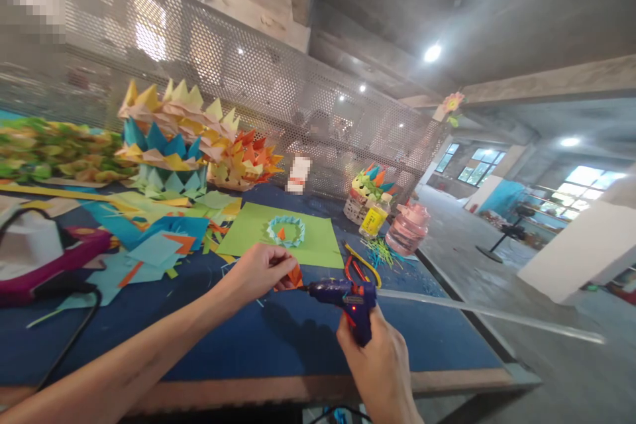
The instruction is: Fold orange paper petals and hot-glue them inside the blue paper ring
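Observation:
My left hand (265,271) pinches a small folded orange paper piece (295,276) above the blue table. In my right hand (375,348) is a dark blue hot glue gun (342,294), gripped by its handle with a small red light showing. Its nozzle points left and meets or nearly meets the orange paper; contact is hard to tell. A long clear glue stick (487,311) juts out of the gun's back to the right. Beyond my hands, a ring of light blue folded paper (287,231) with one orange piece inside lies on a green sheet (322,238).
Pliers (365,265), a yellow-labelled bottle (375,217) and a pink jar (407,228) stand at the right. Paper crowns (173,139) and loose paper scraps (154,248) fill the left. A magenta device (54,265) with a black cord is nearest left. Perforated mesh (328,106) rises behind.

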Demonstrator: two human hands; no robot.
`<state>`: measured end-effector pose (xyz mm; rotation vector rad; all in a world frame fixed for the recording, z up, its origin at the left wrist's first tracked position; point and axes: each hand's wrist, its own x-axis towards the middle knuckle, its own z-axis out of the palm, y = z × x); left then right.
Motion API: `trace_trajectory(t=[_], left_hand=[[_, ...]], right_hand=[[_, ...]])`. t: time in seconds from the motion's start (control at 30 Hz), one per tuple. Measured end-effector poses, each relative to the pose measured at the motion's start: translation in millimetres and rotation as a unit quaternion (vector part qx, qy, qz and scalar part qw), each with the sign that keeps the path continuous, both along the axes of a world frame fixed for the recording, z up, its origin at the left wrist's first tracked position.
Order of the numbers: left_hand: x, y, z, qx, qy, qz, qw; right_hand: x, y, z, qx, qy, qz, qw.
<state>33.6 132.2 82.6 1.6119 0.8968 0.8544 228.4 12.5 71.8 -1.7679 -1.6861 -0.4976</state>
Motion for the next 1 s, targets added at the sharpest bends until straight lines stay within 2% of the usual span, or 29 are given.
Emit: trace_trajectory(t=[0.1,0.2,0.27,0.37,0.5,0.63,0.77,0.83,0.87,0.9,0.93,0.97,1.0], left_hand=[[-1,0,-0.2,0.005,-0.009,0.000,1.000],[-1,-1,-0.9,-0.005,-0.012,0.002,1.000],[-1,-1,-0.9,-0.012,-0.012,-0.001,1.000],[-1,-2,0.7,-0.010,-0.009,-0.007,1.000],[-2,-5,5.5,-0.013,0.004,-0.004,1.000],[-3,-7,7.7,-0.028,-0.008,-0.010,1.000],[-3,-8,7.4,-0.032,-0.019,-0.018,0.999],[-3,-9,8.4,-0.035,-0.027,-0.030,0.999],[-3,-10,9.3,-0.037,-0.032,-0.039,0.998],[-3,-11,10.4,-0.036,-0.036,-0.050,0.997],[-3,-12,11.5,-0.034,-0.038,-0.062,0.997],[-3,-13,12.5,-0.031,-0.039,-0.072,0.996],[-4,-14,13.1,-0.027,-0.040,-0.082,0.995]], right_hand=[[17,-5,15.6,-0.027,0.068,-0.018,0.997],[48,-11,30.4,-0.033,0.072,-0.137,0.987],[72,-15,34.5,-0.058,0.053,-0.209,0.975],[102,-20,29.1,-0.106,0.039,-0.269,0.957],[123,-20,7.6,-0.121,-0.002,-0.298,0.947],[130,-18,-8.3,-0.105,-0.077,-0.305,0.943],[117,-21,-0.6,-0.069,-0.128,-0.323,0.935],[99,-21,9.0,-0.007,-0.123,-0.293,0.948],[87,-19,13.7,0.021,-0.093,-0.230,0.969],[73,-16,17.6,0.036,-0.043,-0.134,0.989],[57,-12,20.5,0.017,0.016,-0.029,0.999],[42,-7,22.3,-0.012,0.073,0.051,0.996],[27,-2,23.1,-0.045,0.129,0.103,0.985]])
